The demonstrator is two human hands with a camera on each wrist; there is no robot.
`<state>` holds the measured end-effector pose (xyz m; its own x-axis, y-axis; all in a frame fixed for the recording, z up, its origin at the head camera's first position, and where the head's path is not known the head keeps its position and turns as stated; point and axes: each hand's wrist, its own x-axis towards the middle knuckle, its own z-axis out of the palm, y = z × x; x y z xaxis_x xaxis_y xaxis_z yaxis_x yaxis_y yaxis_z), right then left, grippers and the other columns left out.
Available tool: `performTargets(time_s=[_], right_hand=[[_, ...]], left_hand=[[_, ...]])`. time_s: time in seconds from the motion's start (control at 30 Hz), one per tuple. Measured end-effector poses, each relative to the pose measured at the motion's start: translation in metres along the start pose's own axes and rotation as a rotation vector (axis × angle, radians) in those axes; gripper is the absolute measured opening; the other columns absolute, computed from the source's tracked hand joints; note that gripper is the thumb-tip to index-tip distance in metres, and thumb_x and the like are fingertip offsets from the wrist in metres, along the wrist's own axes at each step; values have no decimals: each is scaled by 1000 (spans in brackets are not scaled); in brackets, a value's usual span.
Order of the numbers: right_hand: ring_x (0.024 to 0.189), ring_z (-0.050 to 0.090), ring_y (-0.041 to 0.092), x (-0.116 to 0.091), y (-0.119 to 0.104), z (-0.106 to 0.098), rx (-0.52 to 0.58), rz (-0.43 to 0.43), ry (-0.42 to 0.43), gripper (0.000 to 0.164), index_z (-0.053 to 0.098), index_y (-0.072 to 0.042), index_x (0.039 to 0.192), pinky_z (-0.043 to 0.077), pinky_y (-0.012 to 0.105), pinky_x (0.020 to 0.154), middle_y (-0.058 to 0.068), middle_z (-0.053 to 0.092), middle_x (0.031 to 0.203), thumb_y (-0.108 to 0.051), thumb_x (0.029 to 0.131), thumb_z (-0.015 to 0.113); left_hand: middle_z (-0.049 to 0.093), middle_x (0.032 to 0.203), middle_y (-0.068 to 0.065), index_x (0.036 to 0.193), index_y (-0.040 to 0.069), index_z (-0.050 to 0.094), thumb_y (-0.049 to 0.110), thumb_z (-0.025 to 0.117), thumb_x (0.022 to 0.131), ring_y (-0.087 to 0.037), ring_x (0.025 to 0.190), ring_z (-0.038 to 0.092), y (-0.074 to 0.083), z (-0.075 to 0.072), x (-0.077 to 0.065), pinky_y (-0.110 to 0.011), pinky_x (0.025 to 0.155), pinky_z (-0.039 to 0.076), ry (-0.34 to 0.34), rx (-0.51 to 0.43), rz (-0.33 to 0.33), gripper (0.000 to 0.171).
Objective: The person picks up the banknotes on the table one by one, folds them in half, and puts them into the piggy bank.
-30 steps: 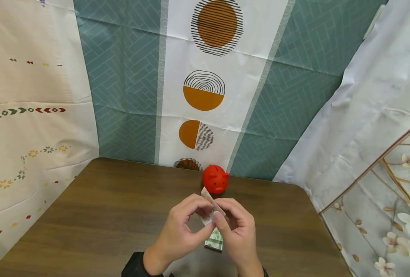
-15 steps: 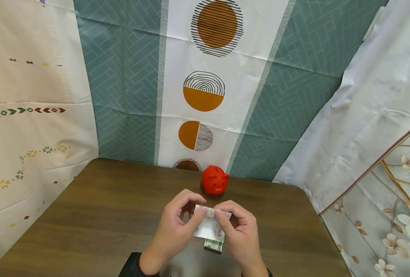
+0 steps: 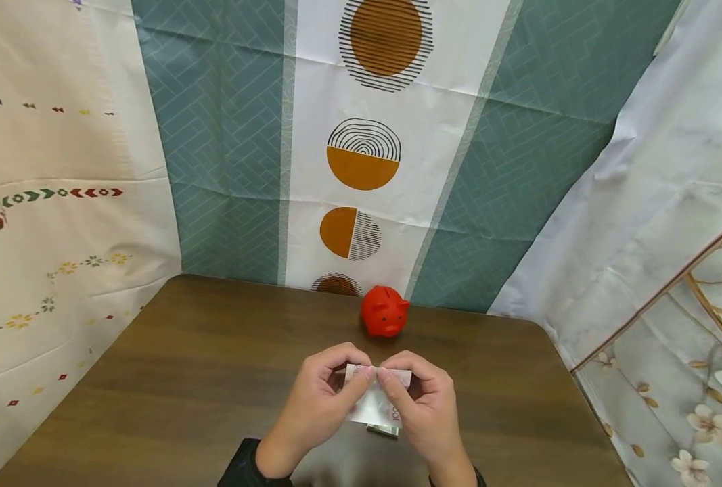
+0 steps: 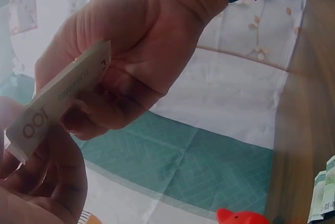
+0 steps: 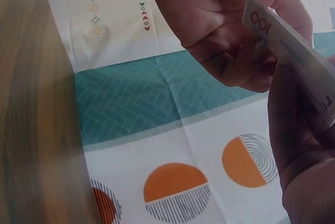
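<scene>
Gripping pale banknote between thumbs and fingers of left hand and right hand, head view lower centre, below red piggy bank; partly hiding green banknotes.

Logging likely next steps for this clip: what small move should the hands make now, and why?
Probably fold the banknote smaller: the left hand and right hand both pinch it near the middle of its upper edge, and it looks broader than the slot in the red piggy bank beyond.
</scene>
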<state>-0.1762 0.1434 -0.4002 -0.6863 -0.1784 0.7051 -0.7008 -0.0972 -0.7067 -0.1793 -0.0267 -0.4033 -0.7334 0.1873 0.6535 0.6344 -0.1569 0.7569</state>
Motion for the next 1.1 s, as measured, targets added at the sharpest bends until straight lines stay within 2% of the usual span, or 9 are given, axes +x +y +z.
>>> performTargets(time_s=[0.17, 0.27, 0.47, 0.8, 1.03, 1.1], right_hand=[[79, 63, 17, 2, 2, 0, 3, -59, -3, 23, 68, 3, 94, 56, 25, 63, 12, 65, 85, 22, 89, 57], [79, 62, 18, 3, 2, 1, -9, -93, 2, 24, 69, 3, 94, 55, 25, 66, 13, 65, 83, 23, 88, 58], [77, 61, 17, 4, 2, 1, 23, -92, 18, 22, 67, 5, 93, 53, 26, 60, 12, 65, 83, 24, 87, 57], [75, 61, 18, 2, 1, -6, 36, -89, 60, 23, 68, 5, 91, 52, 26, 60, 10, 65, 83, 24, 87, 57], [74, 60, 17, 2, -1, -10, 23, -70, 78, 23, 69, 4, 92, 51, 25, 59, 8, 67, 84, 23, 88, 57], [72, 60, 16, 2, -2, -11, 0, -49, 94, 23, 69, 3, 91, 51, 25, 57, 6, 68, 84, 22, 89, 58]], left_hand=[[63, 83, -7, 91, 10, 67, -5, 65, 95, -13, 75, 57, 1, 2, 3, -23, 60, 49, 1, 24, 71, 16], [63, 82, -6, 90, 11, 67, -6, 65, 94, -14, 77, 57, 1, 2, 4, -24, 63, 50, 6, 36, 88, 18], [64, 80, -8, 91, 9, 68, -7, 63, 95, -12, 72, 56, 2, 1, 4, -24, 56, 48, 12, 9, 71, 18], [64, 80, -11, 92, 7, 68, -8, 61, 96, -8, 62, 52, 3, -1, 2, -25, 44, 47, 38, -14, 27, 17], [64, 81, -13, 92, 6, 69, -7, 62, 96, -8, 64, 54, 5, -3, 1, -25, 47, 49, 46, -27, -27, 16], [64, 81, -14, 91, 5, 69, -7, 61, 96, -9, 65, 54, 6, -3, 2, -25, 49, 49, 52, -35, -24, 15]])
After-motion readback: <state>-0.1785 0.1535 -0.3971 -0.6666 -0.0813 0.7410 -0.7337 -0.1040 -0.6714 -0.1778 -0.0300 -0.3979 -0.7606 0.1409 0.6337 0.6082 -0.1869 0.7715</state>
